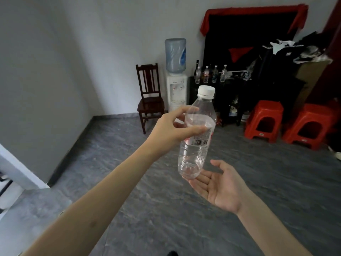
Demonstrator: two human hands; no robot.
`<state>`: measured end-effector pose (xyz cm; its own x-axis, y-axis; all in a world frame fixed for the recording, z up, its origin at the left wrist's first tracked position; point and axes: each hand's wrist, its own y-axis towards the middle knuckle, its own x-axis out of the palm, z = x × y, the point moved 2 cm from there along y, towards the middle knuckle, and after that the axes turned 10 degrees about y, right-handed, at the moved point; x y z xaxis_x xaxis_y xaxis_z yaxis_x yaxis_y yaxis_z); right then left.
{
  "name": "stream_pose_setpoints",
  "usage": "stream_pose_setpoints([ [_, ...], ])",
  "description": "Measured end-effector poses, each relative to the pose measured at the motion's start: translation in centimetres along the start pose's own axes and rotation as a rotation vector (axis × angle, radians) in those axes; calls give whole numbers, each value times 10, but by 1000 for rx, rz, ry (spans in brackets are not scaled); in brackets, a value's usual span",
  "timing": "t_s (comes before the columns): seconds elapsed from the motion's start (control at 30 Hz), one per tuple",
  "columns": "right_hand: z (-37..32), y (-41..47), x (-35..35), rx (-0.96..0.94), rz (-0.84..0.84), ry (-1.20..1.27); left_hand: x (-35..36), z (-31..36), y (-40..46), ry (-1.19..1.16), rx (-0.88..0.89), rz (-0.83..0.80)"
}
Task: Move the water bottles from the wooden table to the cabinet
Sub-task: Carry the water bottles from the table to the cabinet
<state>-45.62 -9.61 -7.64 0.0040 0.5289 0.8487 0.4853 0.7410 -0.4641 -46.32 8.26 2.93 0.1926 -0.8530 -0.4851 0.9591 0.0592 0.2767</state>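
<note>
Bottle (197,133) is in mid-air, tilted, white cap up, over the floor (184,209). Left hand (171,126) pinches it around the label between thumb and fingers; right hand (215,187) is spread palm-up just under its base, possibly touching. Four bottles (210,74) already stand on the dark cabinet (230,93) beside the water dispenser (176,78), so I'd judge the task well along. Wooden counter not in view, remaining count unknown. Label: only a barcode is legible, brand unreadable.

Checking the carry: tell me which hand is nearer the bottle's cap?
Left. The left hand grips the bottle just below the cap; the right hand is open under its base.
</note>
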Motion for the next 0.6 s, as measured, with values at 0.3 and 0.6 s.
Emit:
stream_pose_setpoints([
  [0.3, -86, 93, 33, -39, 17, -17, -20, -55, 122, -20, 6, 142],
  [0.6, -178, 172, 66, -103, 35, -6, -33, -89, 247, -61, 38, 84],
])
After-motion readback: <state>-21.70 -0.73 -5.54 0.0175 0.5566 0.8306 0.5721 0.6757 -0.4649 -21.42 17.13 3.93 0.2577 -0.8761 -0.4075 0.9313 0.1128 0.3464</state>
